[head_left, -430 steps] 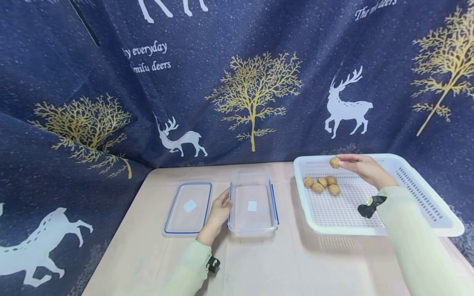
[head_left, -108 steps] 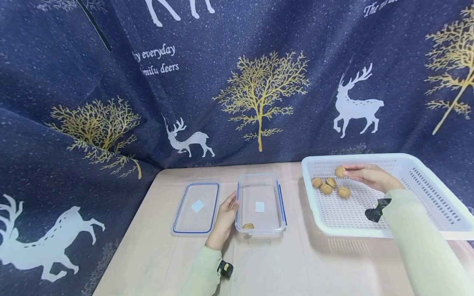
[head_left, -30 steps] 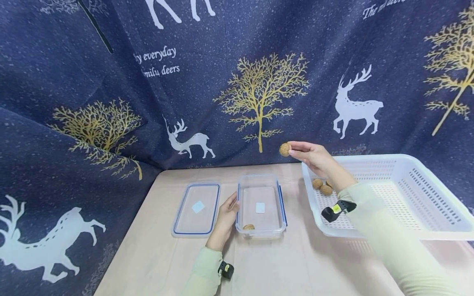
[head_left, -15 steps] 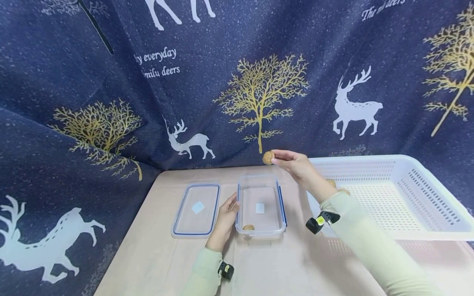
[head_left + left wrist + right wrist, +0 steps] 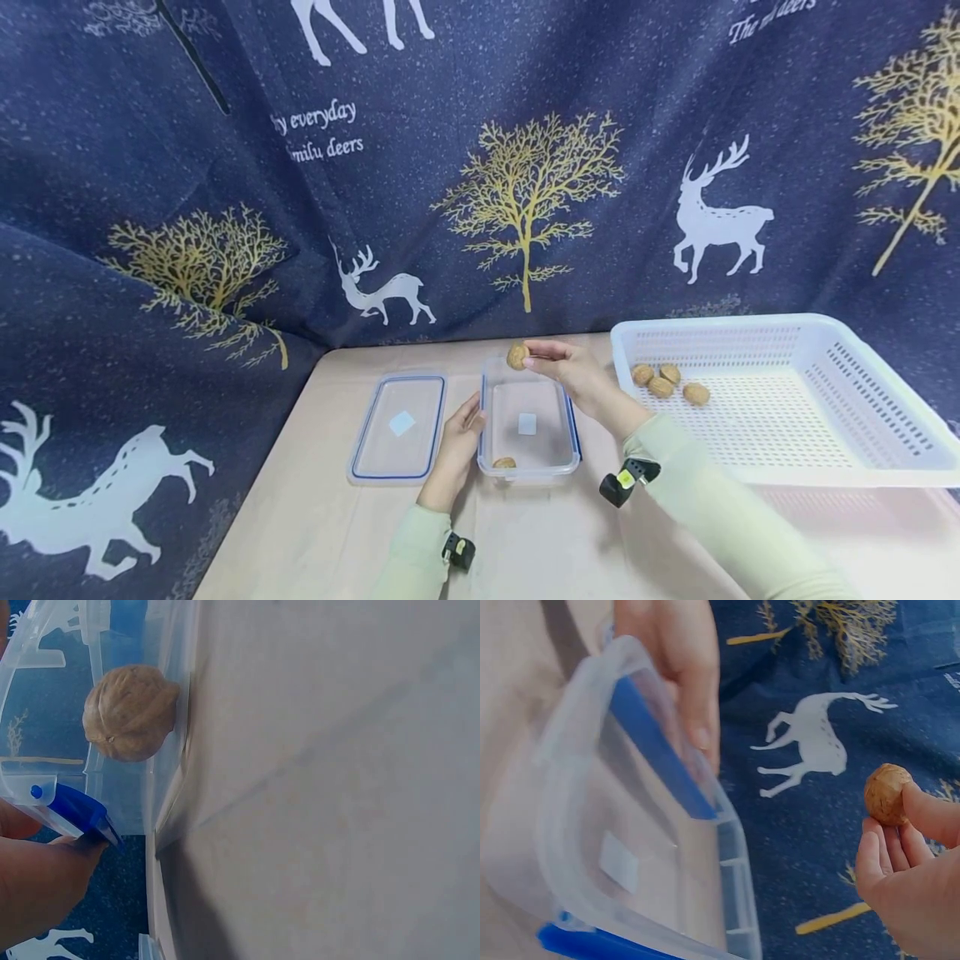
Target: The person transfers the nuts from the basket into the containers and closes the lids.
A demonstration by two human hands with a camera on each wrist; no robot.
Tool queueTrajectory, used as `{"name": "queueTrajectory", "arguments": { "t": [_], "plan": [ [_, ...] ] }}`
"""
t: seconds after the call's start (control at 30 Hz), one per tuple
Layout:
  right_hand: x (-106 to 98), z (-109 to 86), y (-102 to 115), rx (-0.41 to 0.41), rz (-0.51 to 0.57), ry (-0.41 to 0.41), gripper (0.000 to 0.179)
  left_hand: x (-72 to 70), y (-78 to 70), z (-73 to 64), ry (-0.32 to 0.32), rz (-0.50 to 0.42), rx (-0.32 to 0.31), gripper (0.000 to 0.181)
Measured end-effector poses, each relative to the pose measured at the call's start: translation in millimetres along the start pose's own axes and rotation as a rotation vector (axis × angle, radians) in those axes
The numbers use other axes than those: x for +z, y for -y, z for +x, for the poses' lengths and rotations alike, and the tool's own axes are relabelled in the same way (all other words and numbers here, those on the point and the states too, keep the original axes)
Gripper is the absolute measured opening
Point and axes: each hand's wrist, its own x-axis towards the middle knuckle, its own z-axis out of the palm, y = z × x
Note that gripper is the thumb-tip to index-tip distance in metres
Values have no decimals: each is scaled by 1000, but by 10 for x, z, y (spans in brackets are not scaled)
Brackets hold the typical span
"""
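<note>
In the head view, a walnut (image 5: 517, 356) is pinched between the thumb and fingertips of my right hand (image 5: 573, 377), above the far end of a clear plastic food container (image 5: 551, 446). The right wrist view shows that walnut (image 5: 886, 793) beyond the container's rim. My left hand (image 5: 455, 442) holds the container's left side, its thumb by the blue latch (image 5: 81, 814) in the left wrist view. One walnut (image 5: 504, 462) lies inside, in the near left corner. Several walnuts (image 5: 661, 386) lie in the white plastic basket (image 5: 780, 475) at right.
The container's clear lid (image 5: 393, 450) with a blue seal lies flat on the table, left of my left hand. A dark blue cloth (image 5: 480, 283) printed with deer and trees hangs behind. The pink tablecloth (image 5: 540, 542) covers the table up to it.
My right hand has taken a walnut from the basket, carried it left and lowered it over the container. Since the oldest frame, one walnut has come into the container. My left hand stays put.
</note>
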Motion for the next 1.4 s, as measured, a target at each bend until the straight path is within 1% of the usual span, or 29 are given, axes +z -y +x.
{"name": "queueTrajectory", "arguments": {
  "t": [0.17,0.3,0.37,0.4,0.53,0.6,0.63,0.77,0.93,1.0,1.23,1.4],
  "plan": [
    [87,-13,-144,9,-10,-30,43,-3,17,6,-5,5,-2,49],
    [133,-1,-256,14,22,-32,42,-5,42,32,-3,-8,5,48],
    [152,2,-307,15,32,-30,41,-15,119,79,-6,-16,15,48],
    [163,-1,-330,21,36,-32,41,-15,119,83,-4,-17,15,48],
    [199,-11,-434,45,52,-43,39,-33,276,169,-19,-6,28,48],
    [218,-17,-480,49,58,-45,39,-34,289,177,-21,4,31,48],
    [225,-18,-505,46,60,-44,39,-38,329,198,-26,3,33,48],
    [259,-36,-583,46,43,-39,39,-34,317,200,-25,3,38,48],
    [302,-54,-690,91,21,-53,38,-30,311,198,-21,-10,37,49],
    [315,-54,-730,108,11,-60,36,-32,305,190,-24,-20,27,49],
    [343,-65,-819,110,11,-43,36,-39,296,189,-25,-9,36,49],
    [363,-69,-869,122,-53,-40,35,-45,319,188,-21,-13,31,49]
  ]
}}
